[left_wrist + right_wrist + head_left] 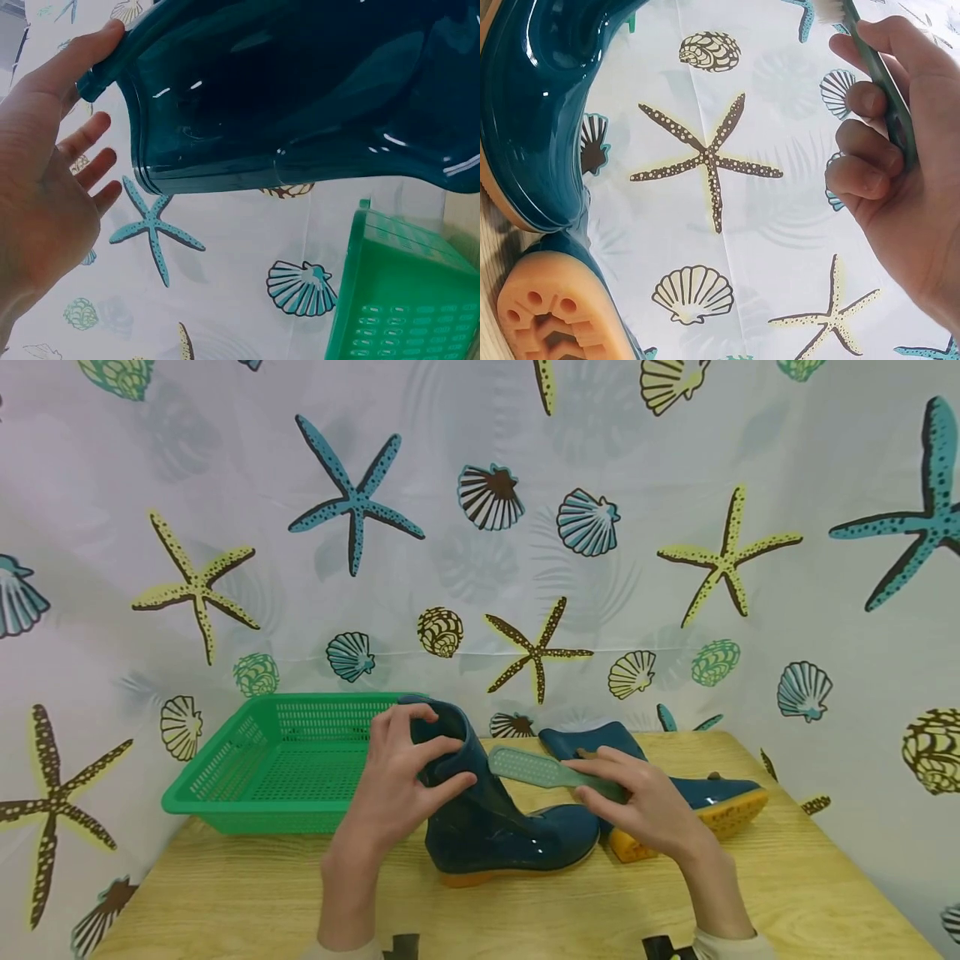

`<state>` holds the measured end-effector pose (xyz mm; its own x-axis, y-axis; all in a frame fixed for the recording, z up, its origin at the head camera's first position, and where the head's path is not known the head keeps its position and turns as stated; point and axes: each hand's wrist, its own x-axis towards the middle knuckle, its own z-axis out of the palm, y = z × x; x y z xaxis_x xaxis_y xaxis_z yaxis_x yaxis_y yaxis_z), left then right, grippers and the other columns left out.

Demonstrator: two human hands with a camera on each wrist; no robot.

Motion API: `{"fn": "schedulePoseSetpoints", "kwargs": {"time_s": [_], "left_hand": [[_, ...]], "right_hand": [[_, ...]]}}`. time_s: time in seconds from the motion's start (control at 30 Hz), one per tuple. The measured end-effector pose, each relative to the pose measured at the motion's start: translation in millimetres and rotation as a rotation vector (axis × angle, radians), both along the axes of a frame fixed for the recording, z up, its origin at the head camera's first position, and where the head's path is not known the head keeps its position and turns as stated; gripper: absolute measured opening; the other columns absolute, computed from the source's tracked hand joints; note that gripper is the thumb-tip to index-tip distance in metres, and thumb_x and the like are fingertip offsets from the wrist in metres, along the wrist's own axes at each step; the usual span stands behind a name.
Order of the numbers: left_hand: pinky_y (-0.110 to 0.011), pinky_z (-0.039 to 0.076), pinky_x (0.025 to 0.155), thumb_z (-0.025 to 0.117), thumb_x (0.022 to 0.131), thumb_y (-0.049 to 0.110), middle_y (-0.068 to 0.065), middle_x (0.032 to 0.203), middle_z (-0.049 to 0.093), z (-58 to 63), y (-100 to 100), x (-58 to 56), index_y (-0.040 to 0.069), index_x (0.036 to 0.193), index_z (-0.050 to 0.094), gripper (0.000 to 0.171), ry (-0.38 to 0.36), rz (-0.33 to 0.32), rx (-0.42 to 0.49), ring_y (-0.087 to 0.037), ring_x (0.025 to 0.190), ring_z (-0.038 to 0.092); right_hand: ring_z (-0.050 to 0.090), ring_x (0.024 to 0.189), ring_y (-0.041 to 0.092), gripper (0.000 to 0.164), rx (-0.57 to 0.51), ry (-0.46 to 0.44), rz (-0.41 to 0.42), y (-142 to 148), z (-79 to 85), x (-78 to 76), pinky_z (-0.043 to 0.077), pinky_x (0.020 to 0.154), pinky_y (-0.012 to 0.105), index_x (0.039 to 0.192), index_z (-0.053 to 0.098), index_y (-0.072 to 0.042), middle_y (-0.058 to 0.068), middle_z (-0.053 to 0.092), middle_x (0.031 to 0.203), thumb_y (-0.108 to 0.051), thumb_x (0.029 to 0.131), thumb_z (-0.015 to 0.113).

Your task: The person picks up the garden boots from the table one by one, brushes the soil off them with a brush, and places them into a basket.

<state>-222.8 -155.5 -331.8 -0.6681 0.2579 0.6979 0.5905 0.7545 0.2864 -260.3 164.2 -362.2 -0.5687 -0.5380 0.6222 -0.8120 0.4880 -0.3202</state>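
A dark blue rubber boot with an orange sole stands upright on the table, its toe to the right. My left hand holds the boot by its top rim; in the left wrist view the thumb lies along the rim while the other fingers curl beside the opening. In my right hand is a green-handled brush, its head over the boot's shaft. White bristles show on the brush in the right wrist view, with the fingers curled round its handle.
A second blue boot lies on its side at the right, its orange sole facing out. A green plastic basket stands at the back left of the wooden table. Behind hangs a curtain printed with starfish and shells.
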Motion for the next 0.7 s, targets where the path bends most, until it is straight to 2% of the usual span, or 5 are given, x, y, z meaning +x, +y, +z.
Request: {"fn": "schedulePoseSetpoints", "kwargs": {"time_s": [0.07, 0.13, 0.3, 0.53, 0.7], "left_hand": [[-0.05, 0.041, 0.097, 0.083, 0.08, 0.035, -0.005, 0.117, 0.055, 1.2, 0.9, 2.4, 0.017, 0.106, 0.076, 0.032, -0.04, -0.015, 0.002, -0.028, 0.114, 0.043], [-0.045, 0.046, 0.093, 0.082, 0.082, 0.031, 0.0, 0.11, 0.061, 2.5, 1.5, 4.9, 0.016, 0.11, 0.075, 0.033, -0.131, -0.056, 0.029, -0.022, 0.104, 0.051], [-0.042, 0.056, 0.084, 0.075, 0.089, 0.024, 0.001, 0.118, 0.071, 3.5, 4.0, 7.3, 0.016, 0.122, 0.068, 0.034, -0.349, -0.121, 0.118, -0.016, 0.097, 0.065], [-0.035, 0.058, 0.08, 0.071, 0.093, 0.025, -0.002, 0.122, 0.07, 2.0, 9.8, 3.9, 0.018, 0.125, 0.066, 0.033, -0.359, -0.129, 0.133, -0.019, 0.093, 0.07], [-0.03, 0.057, 0.074, 0.07, 0.094, 0.022, -0.004, 0.122, 0.07, 1.3, 11.4, 2.5, 0.017, 0.124, 0.067, 0.031, -0.359, -0.116, 0.206, -0.016, 0.087, 0.071]], "right_hand": [[0.051, 0.071, 0.002, 0.035, -0.016, 0.005, 0.016, 2.2, 0.4, -0.9, 0.047, 0.063, 0.025, 0.123, 0.07, -0.018, 0.004, 0.067, 0.117, -0.007, 0.09, 0.071], [0.042, 0.066, -0.002, 0.036, -0.029, 0.013, 0.028, 4.2, 0.7, -1.5, 0.041, 0.06, 0.021, 0.124, 0.07, -0.017, -0.001, 0.066, 0.11, -0.006, 0.089, 0.071], [0.036, 0.064, -0.003, 0.038, -0.038, 0.051, 0.031, 7.6, 1.7, -1.9, 0.038, 0.059, 0.019, 0.124, 0.069, -0.016, -0.011, 0.056, 0.091, -0.004, 0.088, 0.071], [0.033, 0.063, -0.003, 0.04, -0.043, 0.064, 0.018, 11.7, 2.4, -3.1, 0.036, 0.059, 0.018, 0.125, 0.069, -0.016, -0.016, 0.047, 0.083, -0.003, 0.088, 0.071], [0.032, 0.063, -0.003, 0.04, -0.042, 0.071, -0.002, 13.5, 3.8, -2.6, 0.036, 0.059, 0.017, 0.125, 0.069, -0.015, -0.017, 0.045, 0.083, -0.002, 0.087, 0.072]]}}
